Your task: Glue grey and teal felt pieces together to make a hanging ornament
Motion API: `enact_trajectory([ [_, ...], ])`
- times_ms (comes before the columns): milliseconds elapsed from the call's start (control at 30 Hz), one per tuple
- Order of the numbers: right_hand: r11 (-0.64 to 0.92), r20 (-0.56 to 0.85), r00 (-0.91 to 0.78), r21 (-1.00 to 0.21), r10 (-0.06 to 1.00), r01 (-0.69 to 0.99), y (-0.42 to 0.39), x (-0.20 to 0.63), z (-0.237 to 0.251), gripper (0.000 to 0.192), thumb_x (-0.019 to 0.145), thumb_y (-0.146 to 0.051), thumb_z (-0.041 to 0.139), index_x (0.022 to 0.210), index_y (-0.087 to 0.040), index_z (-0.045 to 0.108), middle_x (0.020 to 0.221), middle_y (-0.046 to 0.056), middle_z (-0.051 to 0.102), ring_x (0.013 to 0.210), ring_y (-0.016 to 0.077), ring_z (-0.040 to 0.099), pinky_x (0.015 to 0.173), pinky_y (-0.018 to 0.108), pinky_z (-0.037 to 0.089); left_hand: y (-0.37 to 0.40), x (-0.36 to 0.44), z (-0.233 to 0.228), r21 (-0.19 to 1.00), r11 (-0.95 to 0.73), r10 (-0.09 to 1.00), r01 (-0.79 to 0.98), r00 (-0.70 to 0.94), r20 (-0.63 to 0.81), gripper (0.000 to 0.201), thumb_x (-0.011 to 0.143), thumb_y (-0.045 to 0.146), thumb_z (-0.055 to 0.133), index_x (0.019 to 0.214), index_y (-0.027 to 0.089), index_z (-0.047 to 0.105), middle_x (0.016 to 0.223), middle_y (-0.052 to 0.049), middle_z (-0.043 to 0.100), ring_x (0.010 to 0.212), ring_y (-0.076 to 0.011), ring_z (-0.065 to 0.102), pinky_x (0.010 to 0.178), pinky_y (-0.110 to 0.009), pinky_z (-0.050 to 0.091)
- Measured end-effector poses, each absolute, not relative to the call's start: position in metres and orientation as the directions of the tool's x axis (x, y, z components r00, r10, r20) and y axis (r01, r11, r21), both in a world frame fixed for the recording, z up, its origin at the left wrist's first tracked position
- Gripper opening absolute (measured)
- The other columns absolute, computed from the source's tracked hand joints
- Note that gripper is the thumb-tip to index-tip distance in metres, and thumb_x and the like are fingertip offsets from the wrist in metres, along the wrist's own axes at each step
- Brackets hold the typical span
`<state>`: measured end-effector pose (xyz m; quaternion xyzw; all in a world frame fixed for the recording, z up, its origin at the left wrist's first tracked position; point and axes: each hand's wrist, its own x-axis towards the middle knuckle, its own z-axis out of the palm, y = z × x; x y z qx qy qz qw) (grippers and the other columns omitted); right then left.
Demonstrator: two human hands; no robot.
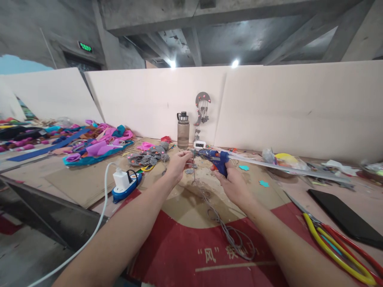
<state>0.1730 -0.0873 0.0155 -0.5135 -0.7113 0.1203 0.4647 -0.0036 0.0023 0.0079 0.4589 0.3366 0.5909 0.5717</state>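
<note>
My right hand [232,182] is wrapped round the grip of a blue hot glue gun [220,158]. A long clear glue stick [269,162] sticks out of its back toward the right. The gun's nozzle points left, close to the fingertips of my left hand [178,165]. Those fingers are pinched on a grey cord [208,202], which hangs down and lies in loose loops on the cardboard. Any small piece at the fingertips is too blurred to make out. Left of this hand lies a pile of grey felt pieces [146,156] with pink dots.
A water bottle [183,133] stands behind my hands, beside a small white digital clock [199,144]. A grey moon-shaped hanging ornament [203,98] is on the white board. Scissors [335,243] and a black phone [345,217] lie right; a blue power strip [125,189] and colourful felt [101,147] left.
</note>
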Motion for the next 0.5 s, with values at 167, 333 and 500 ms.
enact_trajectory([
  [167,0.45,0.55,-0.052,-0.621,0.834,0.642,-0.0872,0.1736,0.0143,0.021,0.084,-0.024,0.046,0.103,-0.021,0.054,0.094,0.006,0.066,0.084,0.0211,0.06,0.079,0.035,0.045,-0.0034,-0.0011,0.0109,0.926,-0.156,0.978,-0.343,0.077,0.193,0.032,0.055,0.035,0.077,0.068,0.014,0.057,0.062,0.002,0.056,0.052,-0.0067,0.052,0.046,-0.018,0.039],
  [333,0.429,0.548,-0.053,-0.587,0.835,0.687,-0.0884,0.1714,0.0134,0.024,0.086,-0.026,0.044,0.107,-0.019,0.053,0.1,0.009,0.067,0.09,0.0232,0.061,0.082,0.036,0.046,-0.0042,-0.0007,0.0106,0.945,-0.232,0.968,-0.232,0.044,0.248,0.024,0.06,0.031,0.072,0.067,0.014,0.058,0.059,0.002,0.056,0.051,-0.0072,0.051,0.047,-0.019,0.039],
  [500,0.417,0.555,-0.059,-0.547,0.83,0.726,-0.0878,0.1717,0.0124,0.025,0.085,-0.025,0.044,0.107,-0.018,0.055,0.101,0.01,0.067,0.09,0.0244,0.061,0.081,0.036,0.046,-0.0032,-0.0022,0.0102,0.949,-0.265,0.963,-0.173,0.006,0.27,0.017,0.064,0.027,0.068,0.067,0.013,0.059,0.058,0.001,0.056,0.052,-0.0076,0.051,0.046,-0.018,0.039],
])
